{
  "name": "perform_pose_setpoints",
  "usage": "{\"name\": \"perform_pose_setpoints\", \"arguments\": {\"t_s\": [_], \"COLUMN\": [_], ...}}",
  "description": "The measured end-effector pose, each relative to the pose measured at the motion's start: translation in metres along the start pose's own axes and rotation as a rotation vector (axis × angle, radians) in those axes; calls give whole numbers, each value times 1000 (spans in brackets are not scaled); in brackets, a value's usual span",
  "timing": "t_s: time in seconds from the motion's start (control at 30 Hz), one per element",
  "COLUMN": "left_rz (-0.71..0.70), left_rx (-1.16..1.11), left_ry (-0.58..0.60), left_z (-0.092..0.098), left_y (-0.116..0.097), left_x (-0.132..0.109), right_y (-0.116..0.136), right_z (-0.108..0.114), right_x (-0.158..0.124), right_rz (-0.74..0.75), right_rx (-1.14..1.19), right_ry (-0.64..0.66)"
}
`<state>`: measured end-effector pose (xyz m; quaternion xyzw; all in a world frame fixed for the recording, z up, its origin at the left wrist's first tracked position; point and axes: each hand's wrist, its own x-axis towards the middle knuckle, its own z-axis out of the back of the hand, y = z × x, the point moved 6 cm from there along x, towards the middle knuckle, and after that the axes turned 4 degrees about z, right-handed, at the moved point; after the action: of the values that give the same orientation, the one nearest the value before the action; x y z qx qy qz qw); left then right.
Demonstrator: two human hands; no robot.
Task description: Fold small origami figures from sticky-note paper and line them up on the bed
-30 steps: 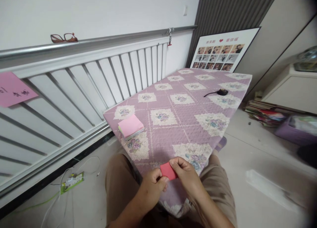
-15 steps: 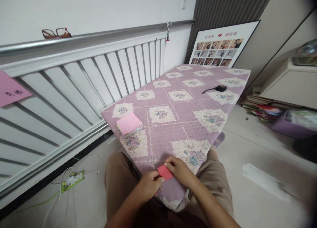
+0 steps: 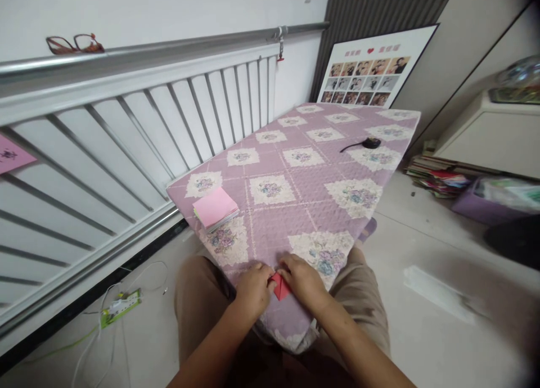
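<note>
A small folded piece of red paper (image 3: pixel 280 288) lies on the purple floral cloth at the near end of the board, with a crease line down its middle. My left hand (image 3: pixel 254 288) pinches its left edge between thumb and fingers. Opposite it, my right hand (image 3: pixel 300 276) has its fingers closed on the upper right part of the paper. The fingertips hide the paper's top edge. Farther up on the left sits a stack of pink paper (image 3: pixel 216 207), with green and white sheets showing at its side.
The cloth-covered board (image 3: pixel 304 188) stretches away from my lap. On it lies a black object with a thin strap (image 3: pixel 371 143). A white railing (image 3: pixel 177 118) runs along the left, with glasses (image 3: pixel 75 44) on its pipe. A power strip (image 3: pixel 121 307) with cables lies on the floor.
The red paper has turned and now shows a pointed lower end with a crease. Both hands have shifted slightly up and closer together. The whole view has tilted slightly.
</note>
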<state>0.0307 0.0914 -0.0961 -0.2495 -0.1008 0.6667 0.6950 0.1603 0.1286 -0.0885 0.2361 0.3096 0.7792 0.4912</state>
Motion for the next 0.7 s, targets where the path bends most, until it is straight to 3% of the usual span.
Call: {"name": "perform_pose_setpoints", "arguments": {"t_s": [0.3, 0.7], "left_rz": [-5, -50], "left_rx": [-33, -83], "left_ry": [25, 72], "left_z": [1, 5], "left_y": [3, 5], "left_x": [2, 7], "right_y": [-1, 0], "right_z": [7, 5], "right_x": [-31, -32], "right_rz": [63, 47], "right_rx": [-313, -215], "right_ry": [-73, -103]}}
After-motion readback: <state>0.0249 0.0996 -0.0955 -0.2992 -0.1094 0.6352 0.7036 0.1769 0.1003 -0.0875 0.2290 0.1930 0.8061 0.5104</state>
